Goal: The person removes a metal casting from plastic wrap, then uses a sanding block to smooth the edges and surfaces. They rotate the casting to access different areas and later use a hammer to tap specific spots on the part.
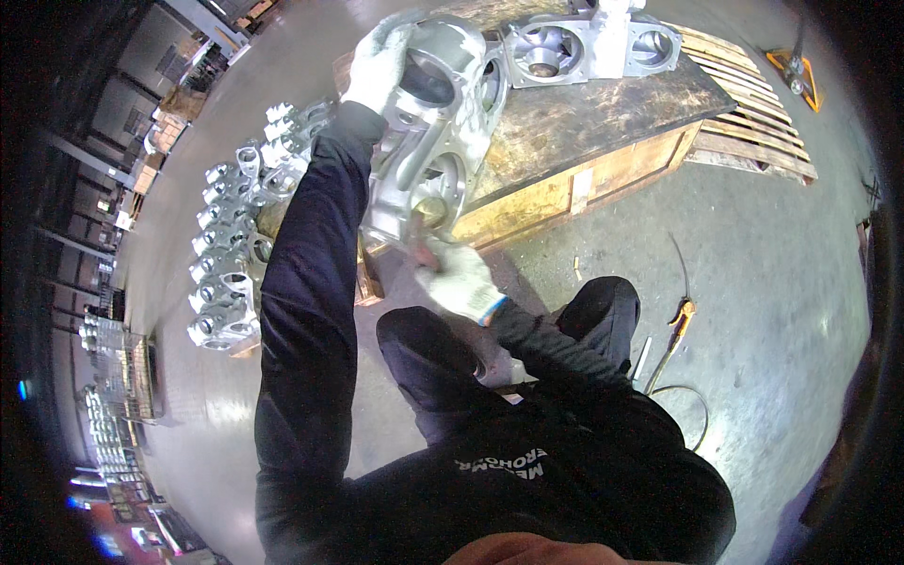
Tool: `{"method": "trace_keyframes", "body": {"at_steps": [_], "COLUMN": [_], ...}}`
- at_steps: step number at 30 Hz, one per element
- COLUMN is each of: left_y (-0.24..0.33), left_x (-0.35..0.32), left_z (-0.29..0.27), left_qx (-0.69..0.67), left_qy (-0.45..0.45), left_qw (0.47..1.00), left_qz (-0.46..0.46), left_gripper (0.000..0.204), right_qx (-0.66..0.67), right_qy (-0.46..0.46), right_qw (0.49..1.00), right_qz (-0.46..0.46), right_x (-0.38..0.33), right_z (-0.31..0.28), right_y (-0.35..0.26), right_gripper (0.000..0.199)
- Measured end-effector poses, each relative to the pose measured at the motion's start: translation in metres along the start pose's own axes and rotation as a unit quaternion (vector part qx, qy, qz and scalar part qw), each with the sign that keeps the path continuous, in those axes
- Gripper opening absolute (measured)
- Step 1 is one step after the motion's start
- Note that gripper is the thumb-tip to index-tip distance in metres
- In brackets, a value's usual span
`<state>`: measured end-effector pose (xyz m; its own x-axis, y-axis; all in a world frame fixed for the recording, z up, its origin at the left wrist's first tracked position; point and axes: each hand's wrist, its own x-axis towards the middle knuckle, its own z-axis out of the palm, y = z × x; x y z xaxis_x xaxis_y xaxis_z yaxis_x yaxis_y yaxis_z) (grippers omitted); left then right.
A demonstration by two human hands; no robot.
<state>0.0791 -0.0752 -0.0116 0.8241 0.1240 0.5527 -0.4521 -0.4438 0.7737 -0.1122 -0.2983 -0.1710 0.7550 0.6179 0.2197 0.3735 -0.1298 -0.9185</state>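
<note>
A large silver-grey metal casting (385, 196) with wide round openings stands tilted at the left end of the wooden bench. My left hand (381, 64), in a white knit glove, is closed over the casting's upper left edge. Low by the casting's bottom opening is my right hand (460, 281), gloved likewise, with its fingers closed round a small reddish-brown piece. Motion blur hides what that piece is and whether it touches the metal. Beside the held casting, another grey casting (607, 47) with round openings lies on the bench.
The bench (603, 122) has a dark, worn top. Beyond its right end lies a slatted pallet (753, 113). An orange air gun (685, 311) with a hose rests on the floor at my right. Several castings (221, 282) stand in rows on the left. An orange pallet jack (799, 80) is far right.
</note>
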Motion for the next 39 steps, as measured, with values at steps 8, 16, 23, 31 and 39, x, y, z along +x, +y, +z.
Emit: {"method": "trace_keyframes", "body": {"at_steps": [8,16,23,31,39], "left_y": [0.027,0.001,0.011,-0.014,-0.023], "left_x": [-0.093,-0.212,-0.207,-0.202,-0.203], "left_z": [-0.055,-0.045,-0.062,-0.096,-0.099], "left_qx": [0.238,0.487,0.427,0.422,0.338], "left_qy": [0.107,0.007,-0.095,-0.141,-0.052], "left_qw": [0.965,0.872,0.884,0.893,0.939], "left_qz": [-0.039,-0.055,-0.166,-0.065,-0.039], "left_gripper": [0.069,0.066,0.056,0.073,0.069], "right_qx": [-0.352,-0.547,-0.492,-0.41,0.616], "right_qy": [-0.099,-0.089,-0.076,-0.089,-0.086], "right_qw": [0.908,0.795,0.836,0.902,0.757], "right_qz": [-0.205,-0.245,-0.231,-0.096,0.2], "right_x": [0.081,0.127,0.106,0.087,0.108], "right_z": [0.001,-0.008,0.021,0.074,0.1], "right_y": [0.028,0.067,0.073,0.037,0.012], "right_gripper": [0.059,0.048,0.039,0.043,0.027]}}
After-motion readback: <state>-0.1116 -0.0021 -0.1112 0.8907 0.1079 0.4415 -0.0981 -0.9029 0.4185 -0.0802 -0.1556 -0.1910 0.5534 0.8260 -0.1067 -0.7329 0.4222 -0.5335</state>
